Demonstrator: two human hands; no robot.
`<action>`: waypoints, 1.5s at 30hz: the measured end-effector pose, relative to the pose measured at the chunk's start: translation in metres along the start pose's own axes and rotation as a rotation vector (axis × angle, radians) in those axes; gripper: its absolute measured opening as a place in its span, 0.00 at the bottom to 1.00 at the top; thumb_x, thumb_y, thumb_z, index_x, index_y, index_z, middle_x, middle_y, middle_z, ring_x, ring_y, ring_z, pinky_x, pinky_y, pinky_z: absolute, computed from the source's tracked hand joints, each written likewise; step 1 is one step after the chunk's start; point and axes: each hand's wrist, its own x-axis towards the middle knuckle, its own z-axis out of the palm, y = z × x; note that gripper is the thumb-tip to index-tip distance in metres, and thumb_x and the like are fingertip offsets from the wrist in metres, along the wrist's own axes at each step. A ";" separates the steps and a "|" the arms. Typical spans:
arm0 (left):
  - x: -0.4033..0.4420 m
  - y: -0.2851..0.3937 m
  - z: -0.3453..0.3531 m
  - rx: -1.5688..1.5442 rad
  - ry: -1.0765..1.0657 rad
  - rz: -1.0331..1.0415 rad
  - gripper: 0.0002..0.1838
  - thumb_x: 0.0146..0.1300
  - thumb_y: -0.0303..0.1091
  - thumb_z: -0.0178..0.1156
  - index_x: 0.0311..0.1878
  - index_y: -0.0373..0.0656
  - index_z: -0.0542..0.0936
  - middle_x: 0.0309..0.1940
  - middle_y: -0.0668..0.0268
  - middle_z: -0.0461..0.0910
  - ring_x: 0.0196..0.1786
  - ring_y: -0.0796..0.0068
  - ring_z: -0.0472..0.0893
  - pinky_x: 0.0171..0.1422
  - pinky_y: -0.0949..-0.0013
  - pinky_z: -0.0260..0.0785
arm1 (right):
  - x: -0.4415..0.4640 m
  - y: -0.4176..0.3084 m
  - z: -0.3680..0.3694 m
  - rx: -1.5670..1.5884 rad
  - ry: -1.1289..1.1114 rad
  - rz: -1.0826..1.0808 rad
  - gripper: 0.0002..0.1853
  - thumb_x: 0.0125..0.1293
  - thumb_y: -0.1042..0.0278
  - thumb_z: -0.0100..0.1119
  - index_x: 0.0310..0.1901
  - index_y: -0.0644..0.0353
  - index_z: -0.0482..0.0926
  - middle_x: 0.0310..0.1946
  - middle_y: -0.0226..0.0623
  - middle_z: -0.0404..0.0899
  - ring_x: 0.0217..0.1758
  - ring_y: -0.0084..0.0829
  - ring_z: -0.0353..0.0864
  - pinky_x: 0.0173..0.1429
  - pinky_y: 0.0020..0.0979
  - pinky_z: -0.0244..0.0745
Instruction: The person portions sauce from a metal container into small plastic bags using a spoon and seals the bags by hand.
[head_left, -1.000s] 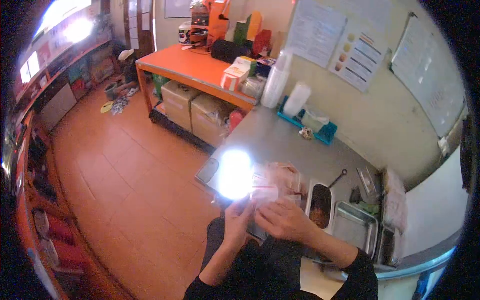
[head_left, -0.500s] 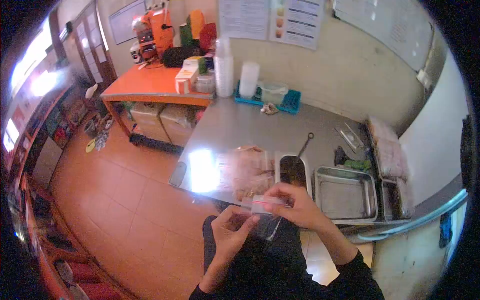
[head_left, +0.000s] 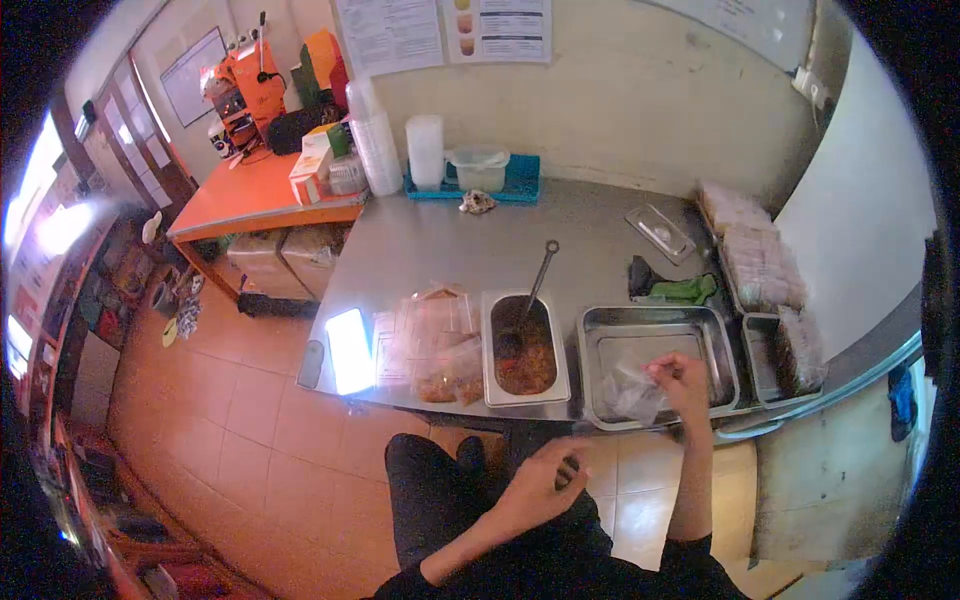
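My right hand [head_left: 683,385] pinches a transparent zip-lock bag [head_left: 636,392] by its upper edge, and the bag hangs over the front of a steel tray [head_left: 728,345]. My left hand [head_left: 540,485] is above my lap, loosely curled and partly smeared by motion. A gap shows between its thumb and fingers, with nothing visible in it. Between the hands and the wall, a steel food pan [head_left: 489,360] holds brownish-orange food [head_left: 527,362] and a ladle [head_left: 543,272]. Left of that pan lie several filled transparent bags [head_left: 437,345].
Packed plastic bags [head_left: 757,262] fill a container at the right, beside a smaller steel pan [head_left: 762,360]. A steel lid [head_left: 660,233] and a green-and-black cloth item [head_left: 675,285] lie behind the tray. A blue tray [head_left: 520,180] with plastic tubs stands by the wall.
My right hand has moved right, carrying the bag from in front of my body to over the steel tray. My left hand has let go of the bag and shifted right and down.
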 end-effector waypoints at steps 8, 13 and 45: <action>-0.006 -0.014 0.003 0.121 -0.022 0.026 0.12 0.61 0.31 0.59 0.47 0.41 0.76 0.38 0.59 0.79 0.35 0.68 0.82 0.41 0.69 0.76 | 0.004 0.024 0.023 -0.235 0.053 -0.087 0.05 0.54 0.72 0.63 0.30 0.65 0.81 0.21 0.36 0.78 0.27 0.25 0.76 0.32 0.26 0.69; -0.003 -0.012 0.000 0.132 -0.005 -0.010 0.11 0.61 0.30 0.59 0.47 0.42 0.77 0.35 0.60 0.79 0.34 0.69 0.81 0.41 0.69 0.75 | -0.001 0.001 0.009 -0.400 0.034 -0.202 0.05 0.52 0.72 0.63 0.31 0.60 0.83 0.33 0.41 0.81 0.35 0.38 0.78 0.39 0.34 0.73; 0.017 -0.010 0.007 0.194 0.088 0.289 0.07 0.60 0.29 0.54 0.40 0.38 0.73 0.38 0.54 0.73 0.45 0.51 0.75 0.47 0.56 0.71 | -0.014 -0.011 0.001 -0.502 -0.076 -0.139 0.03 0.53 0.76 0.60 0.29 0.62 0.76 0.22 0.39 0.78 0.24 0.31 0.77 0.32 0.32 0.71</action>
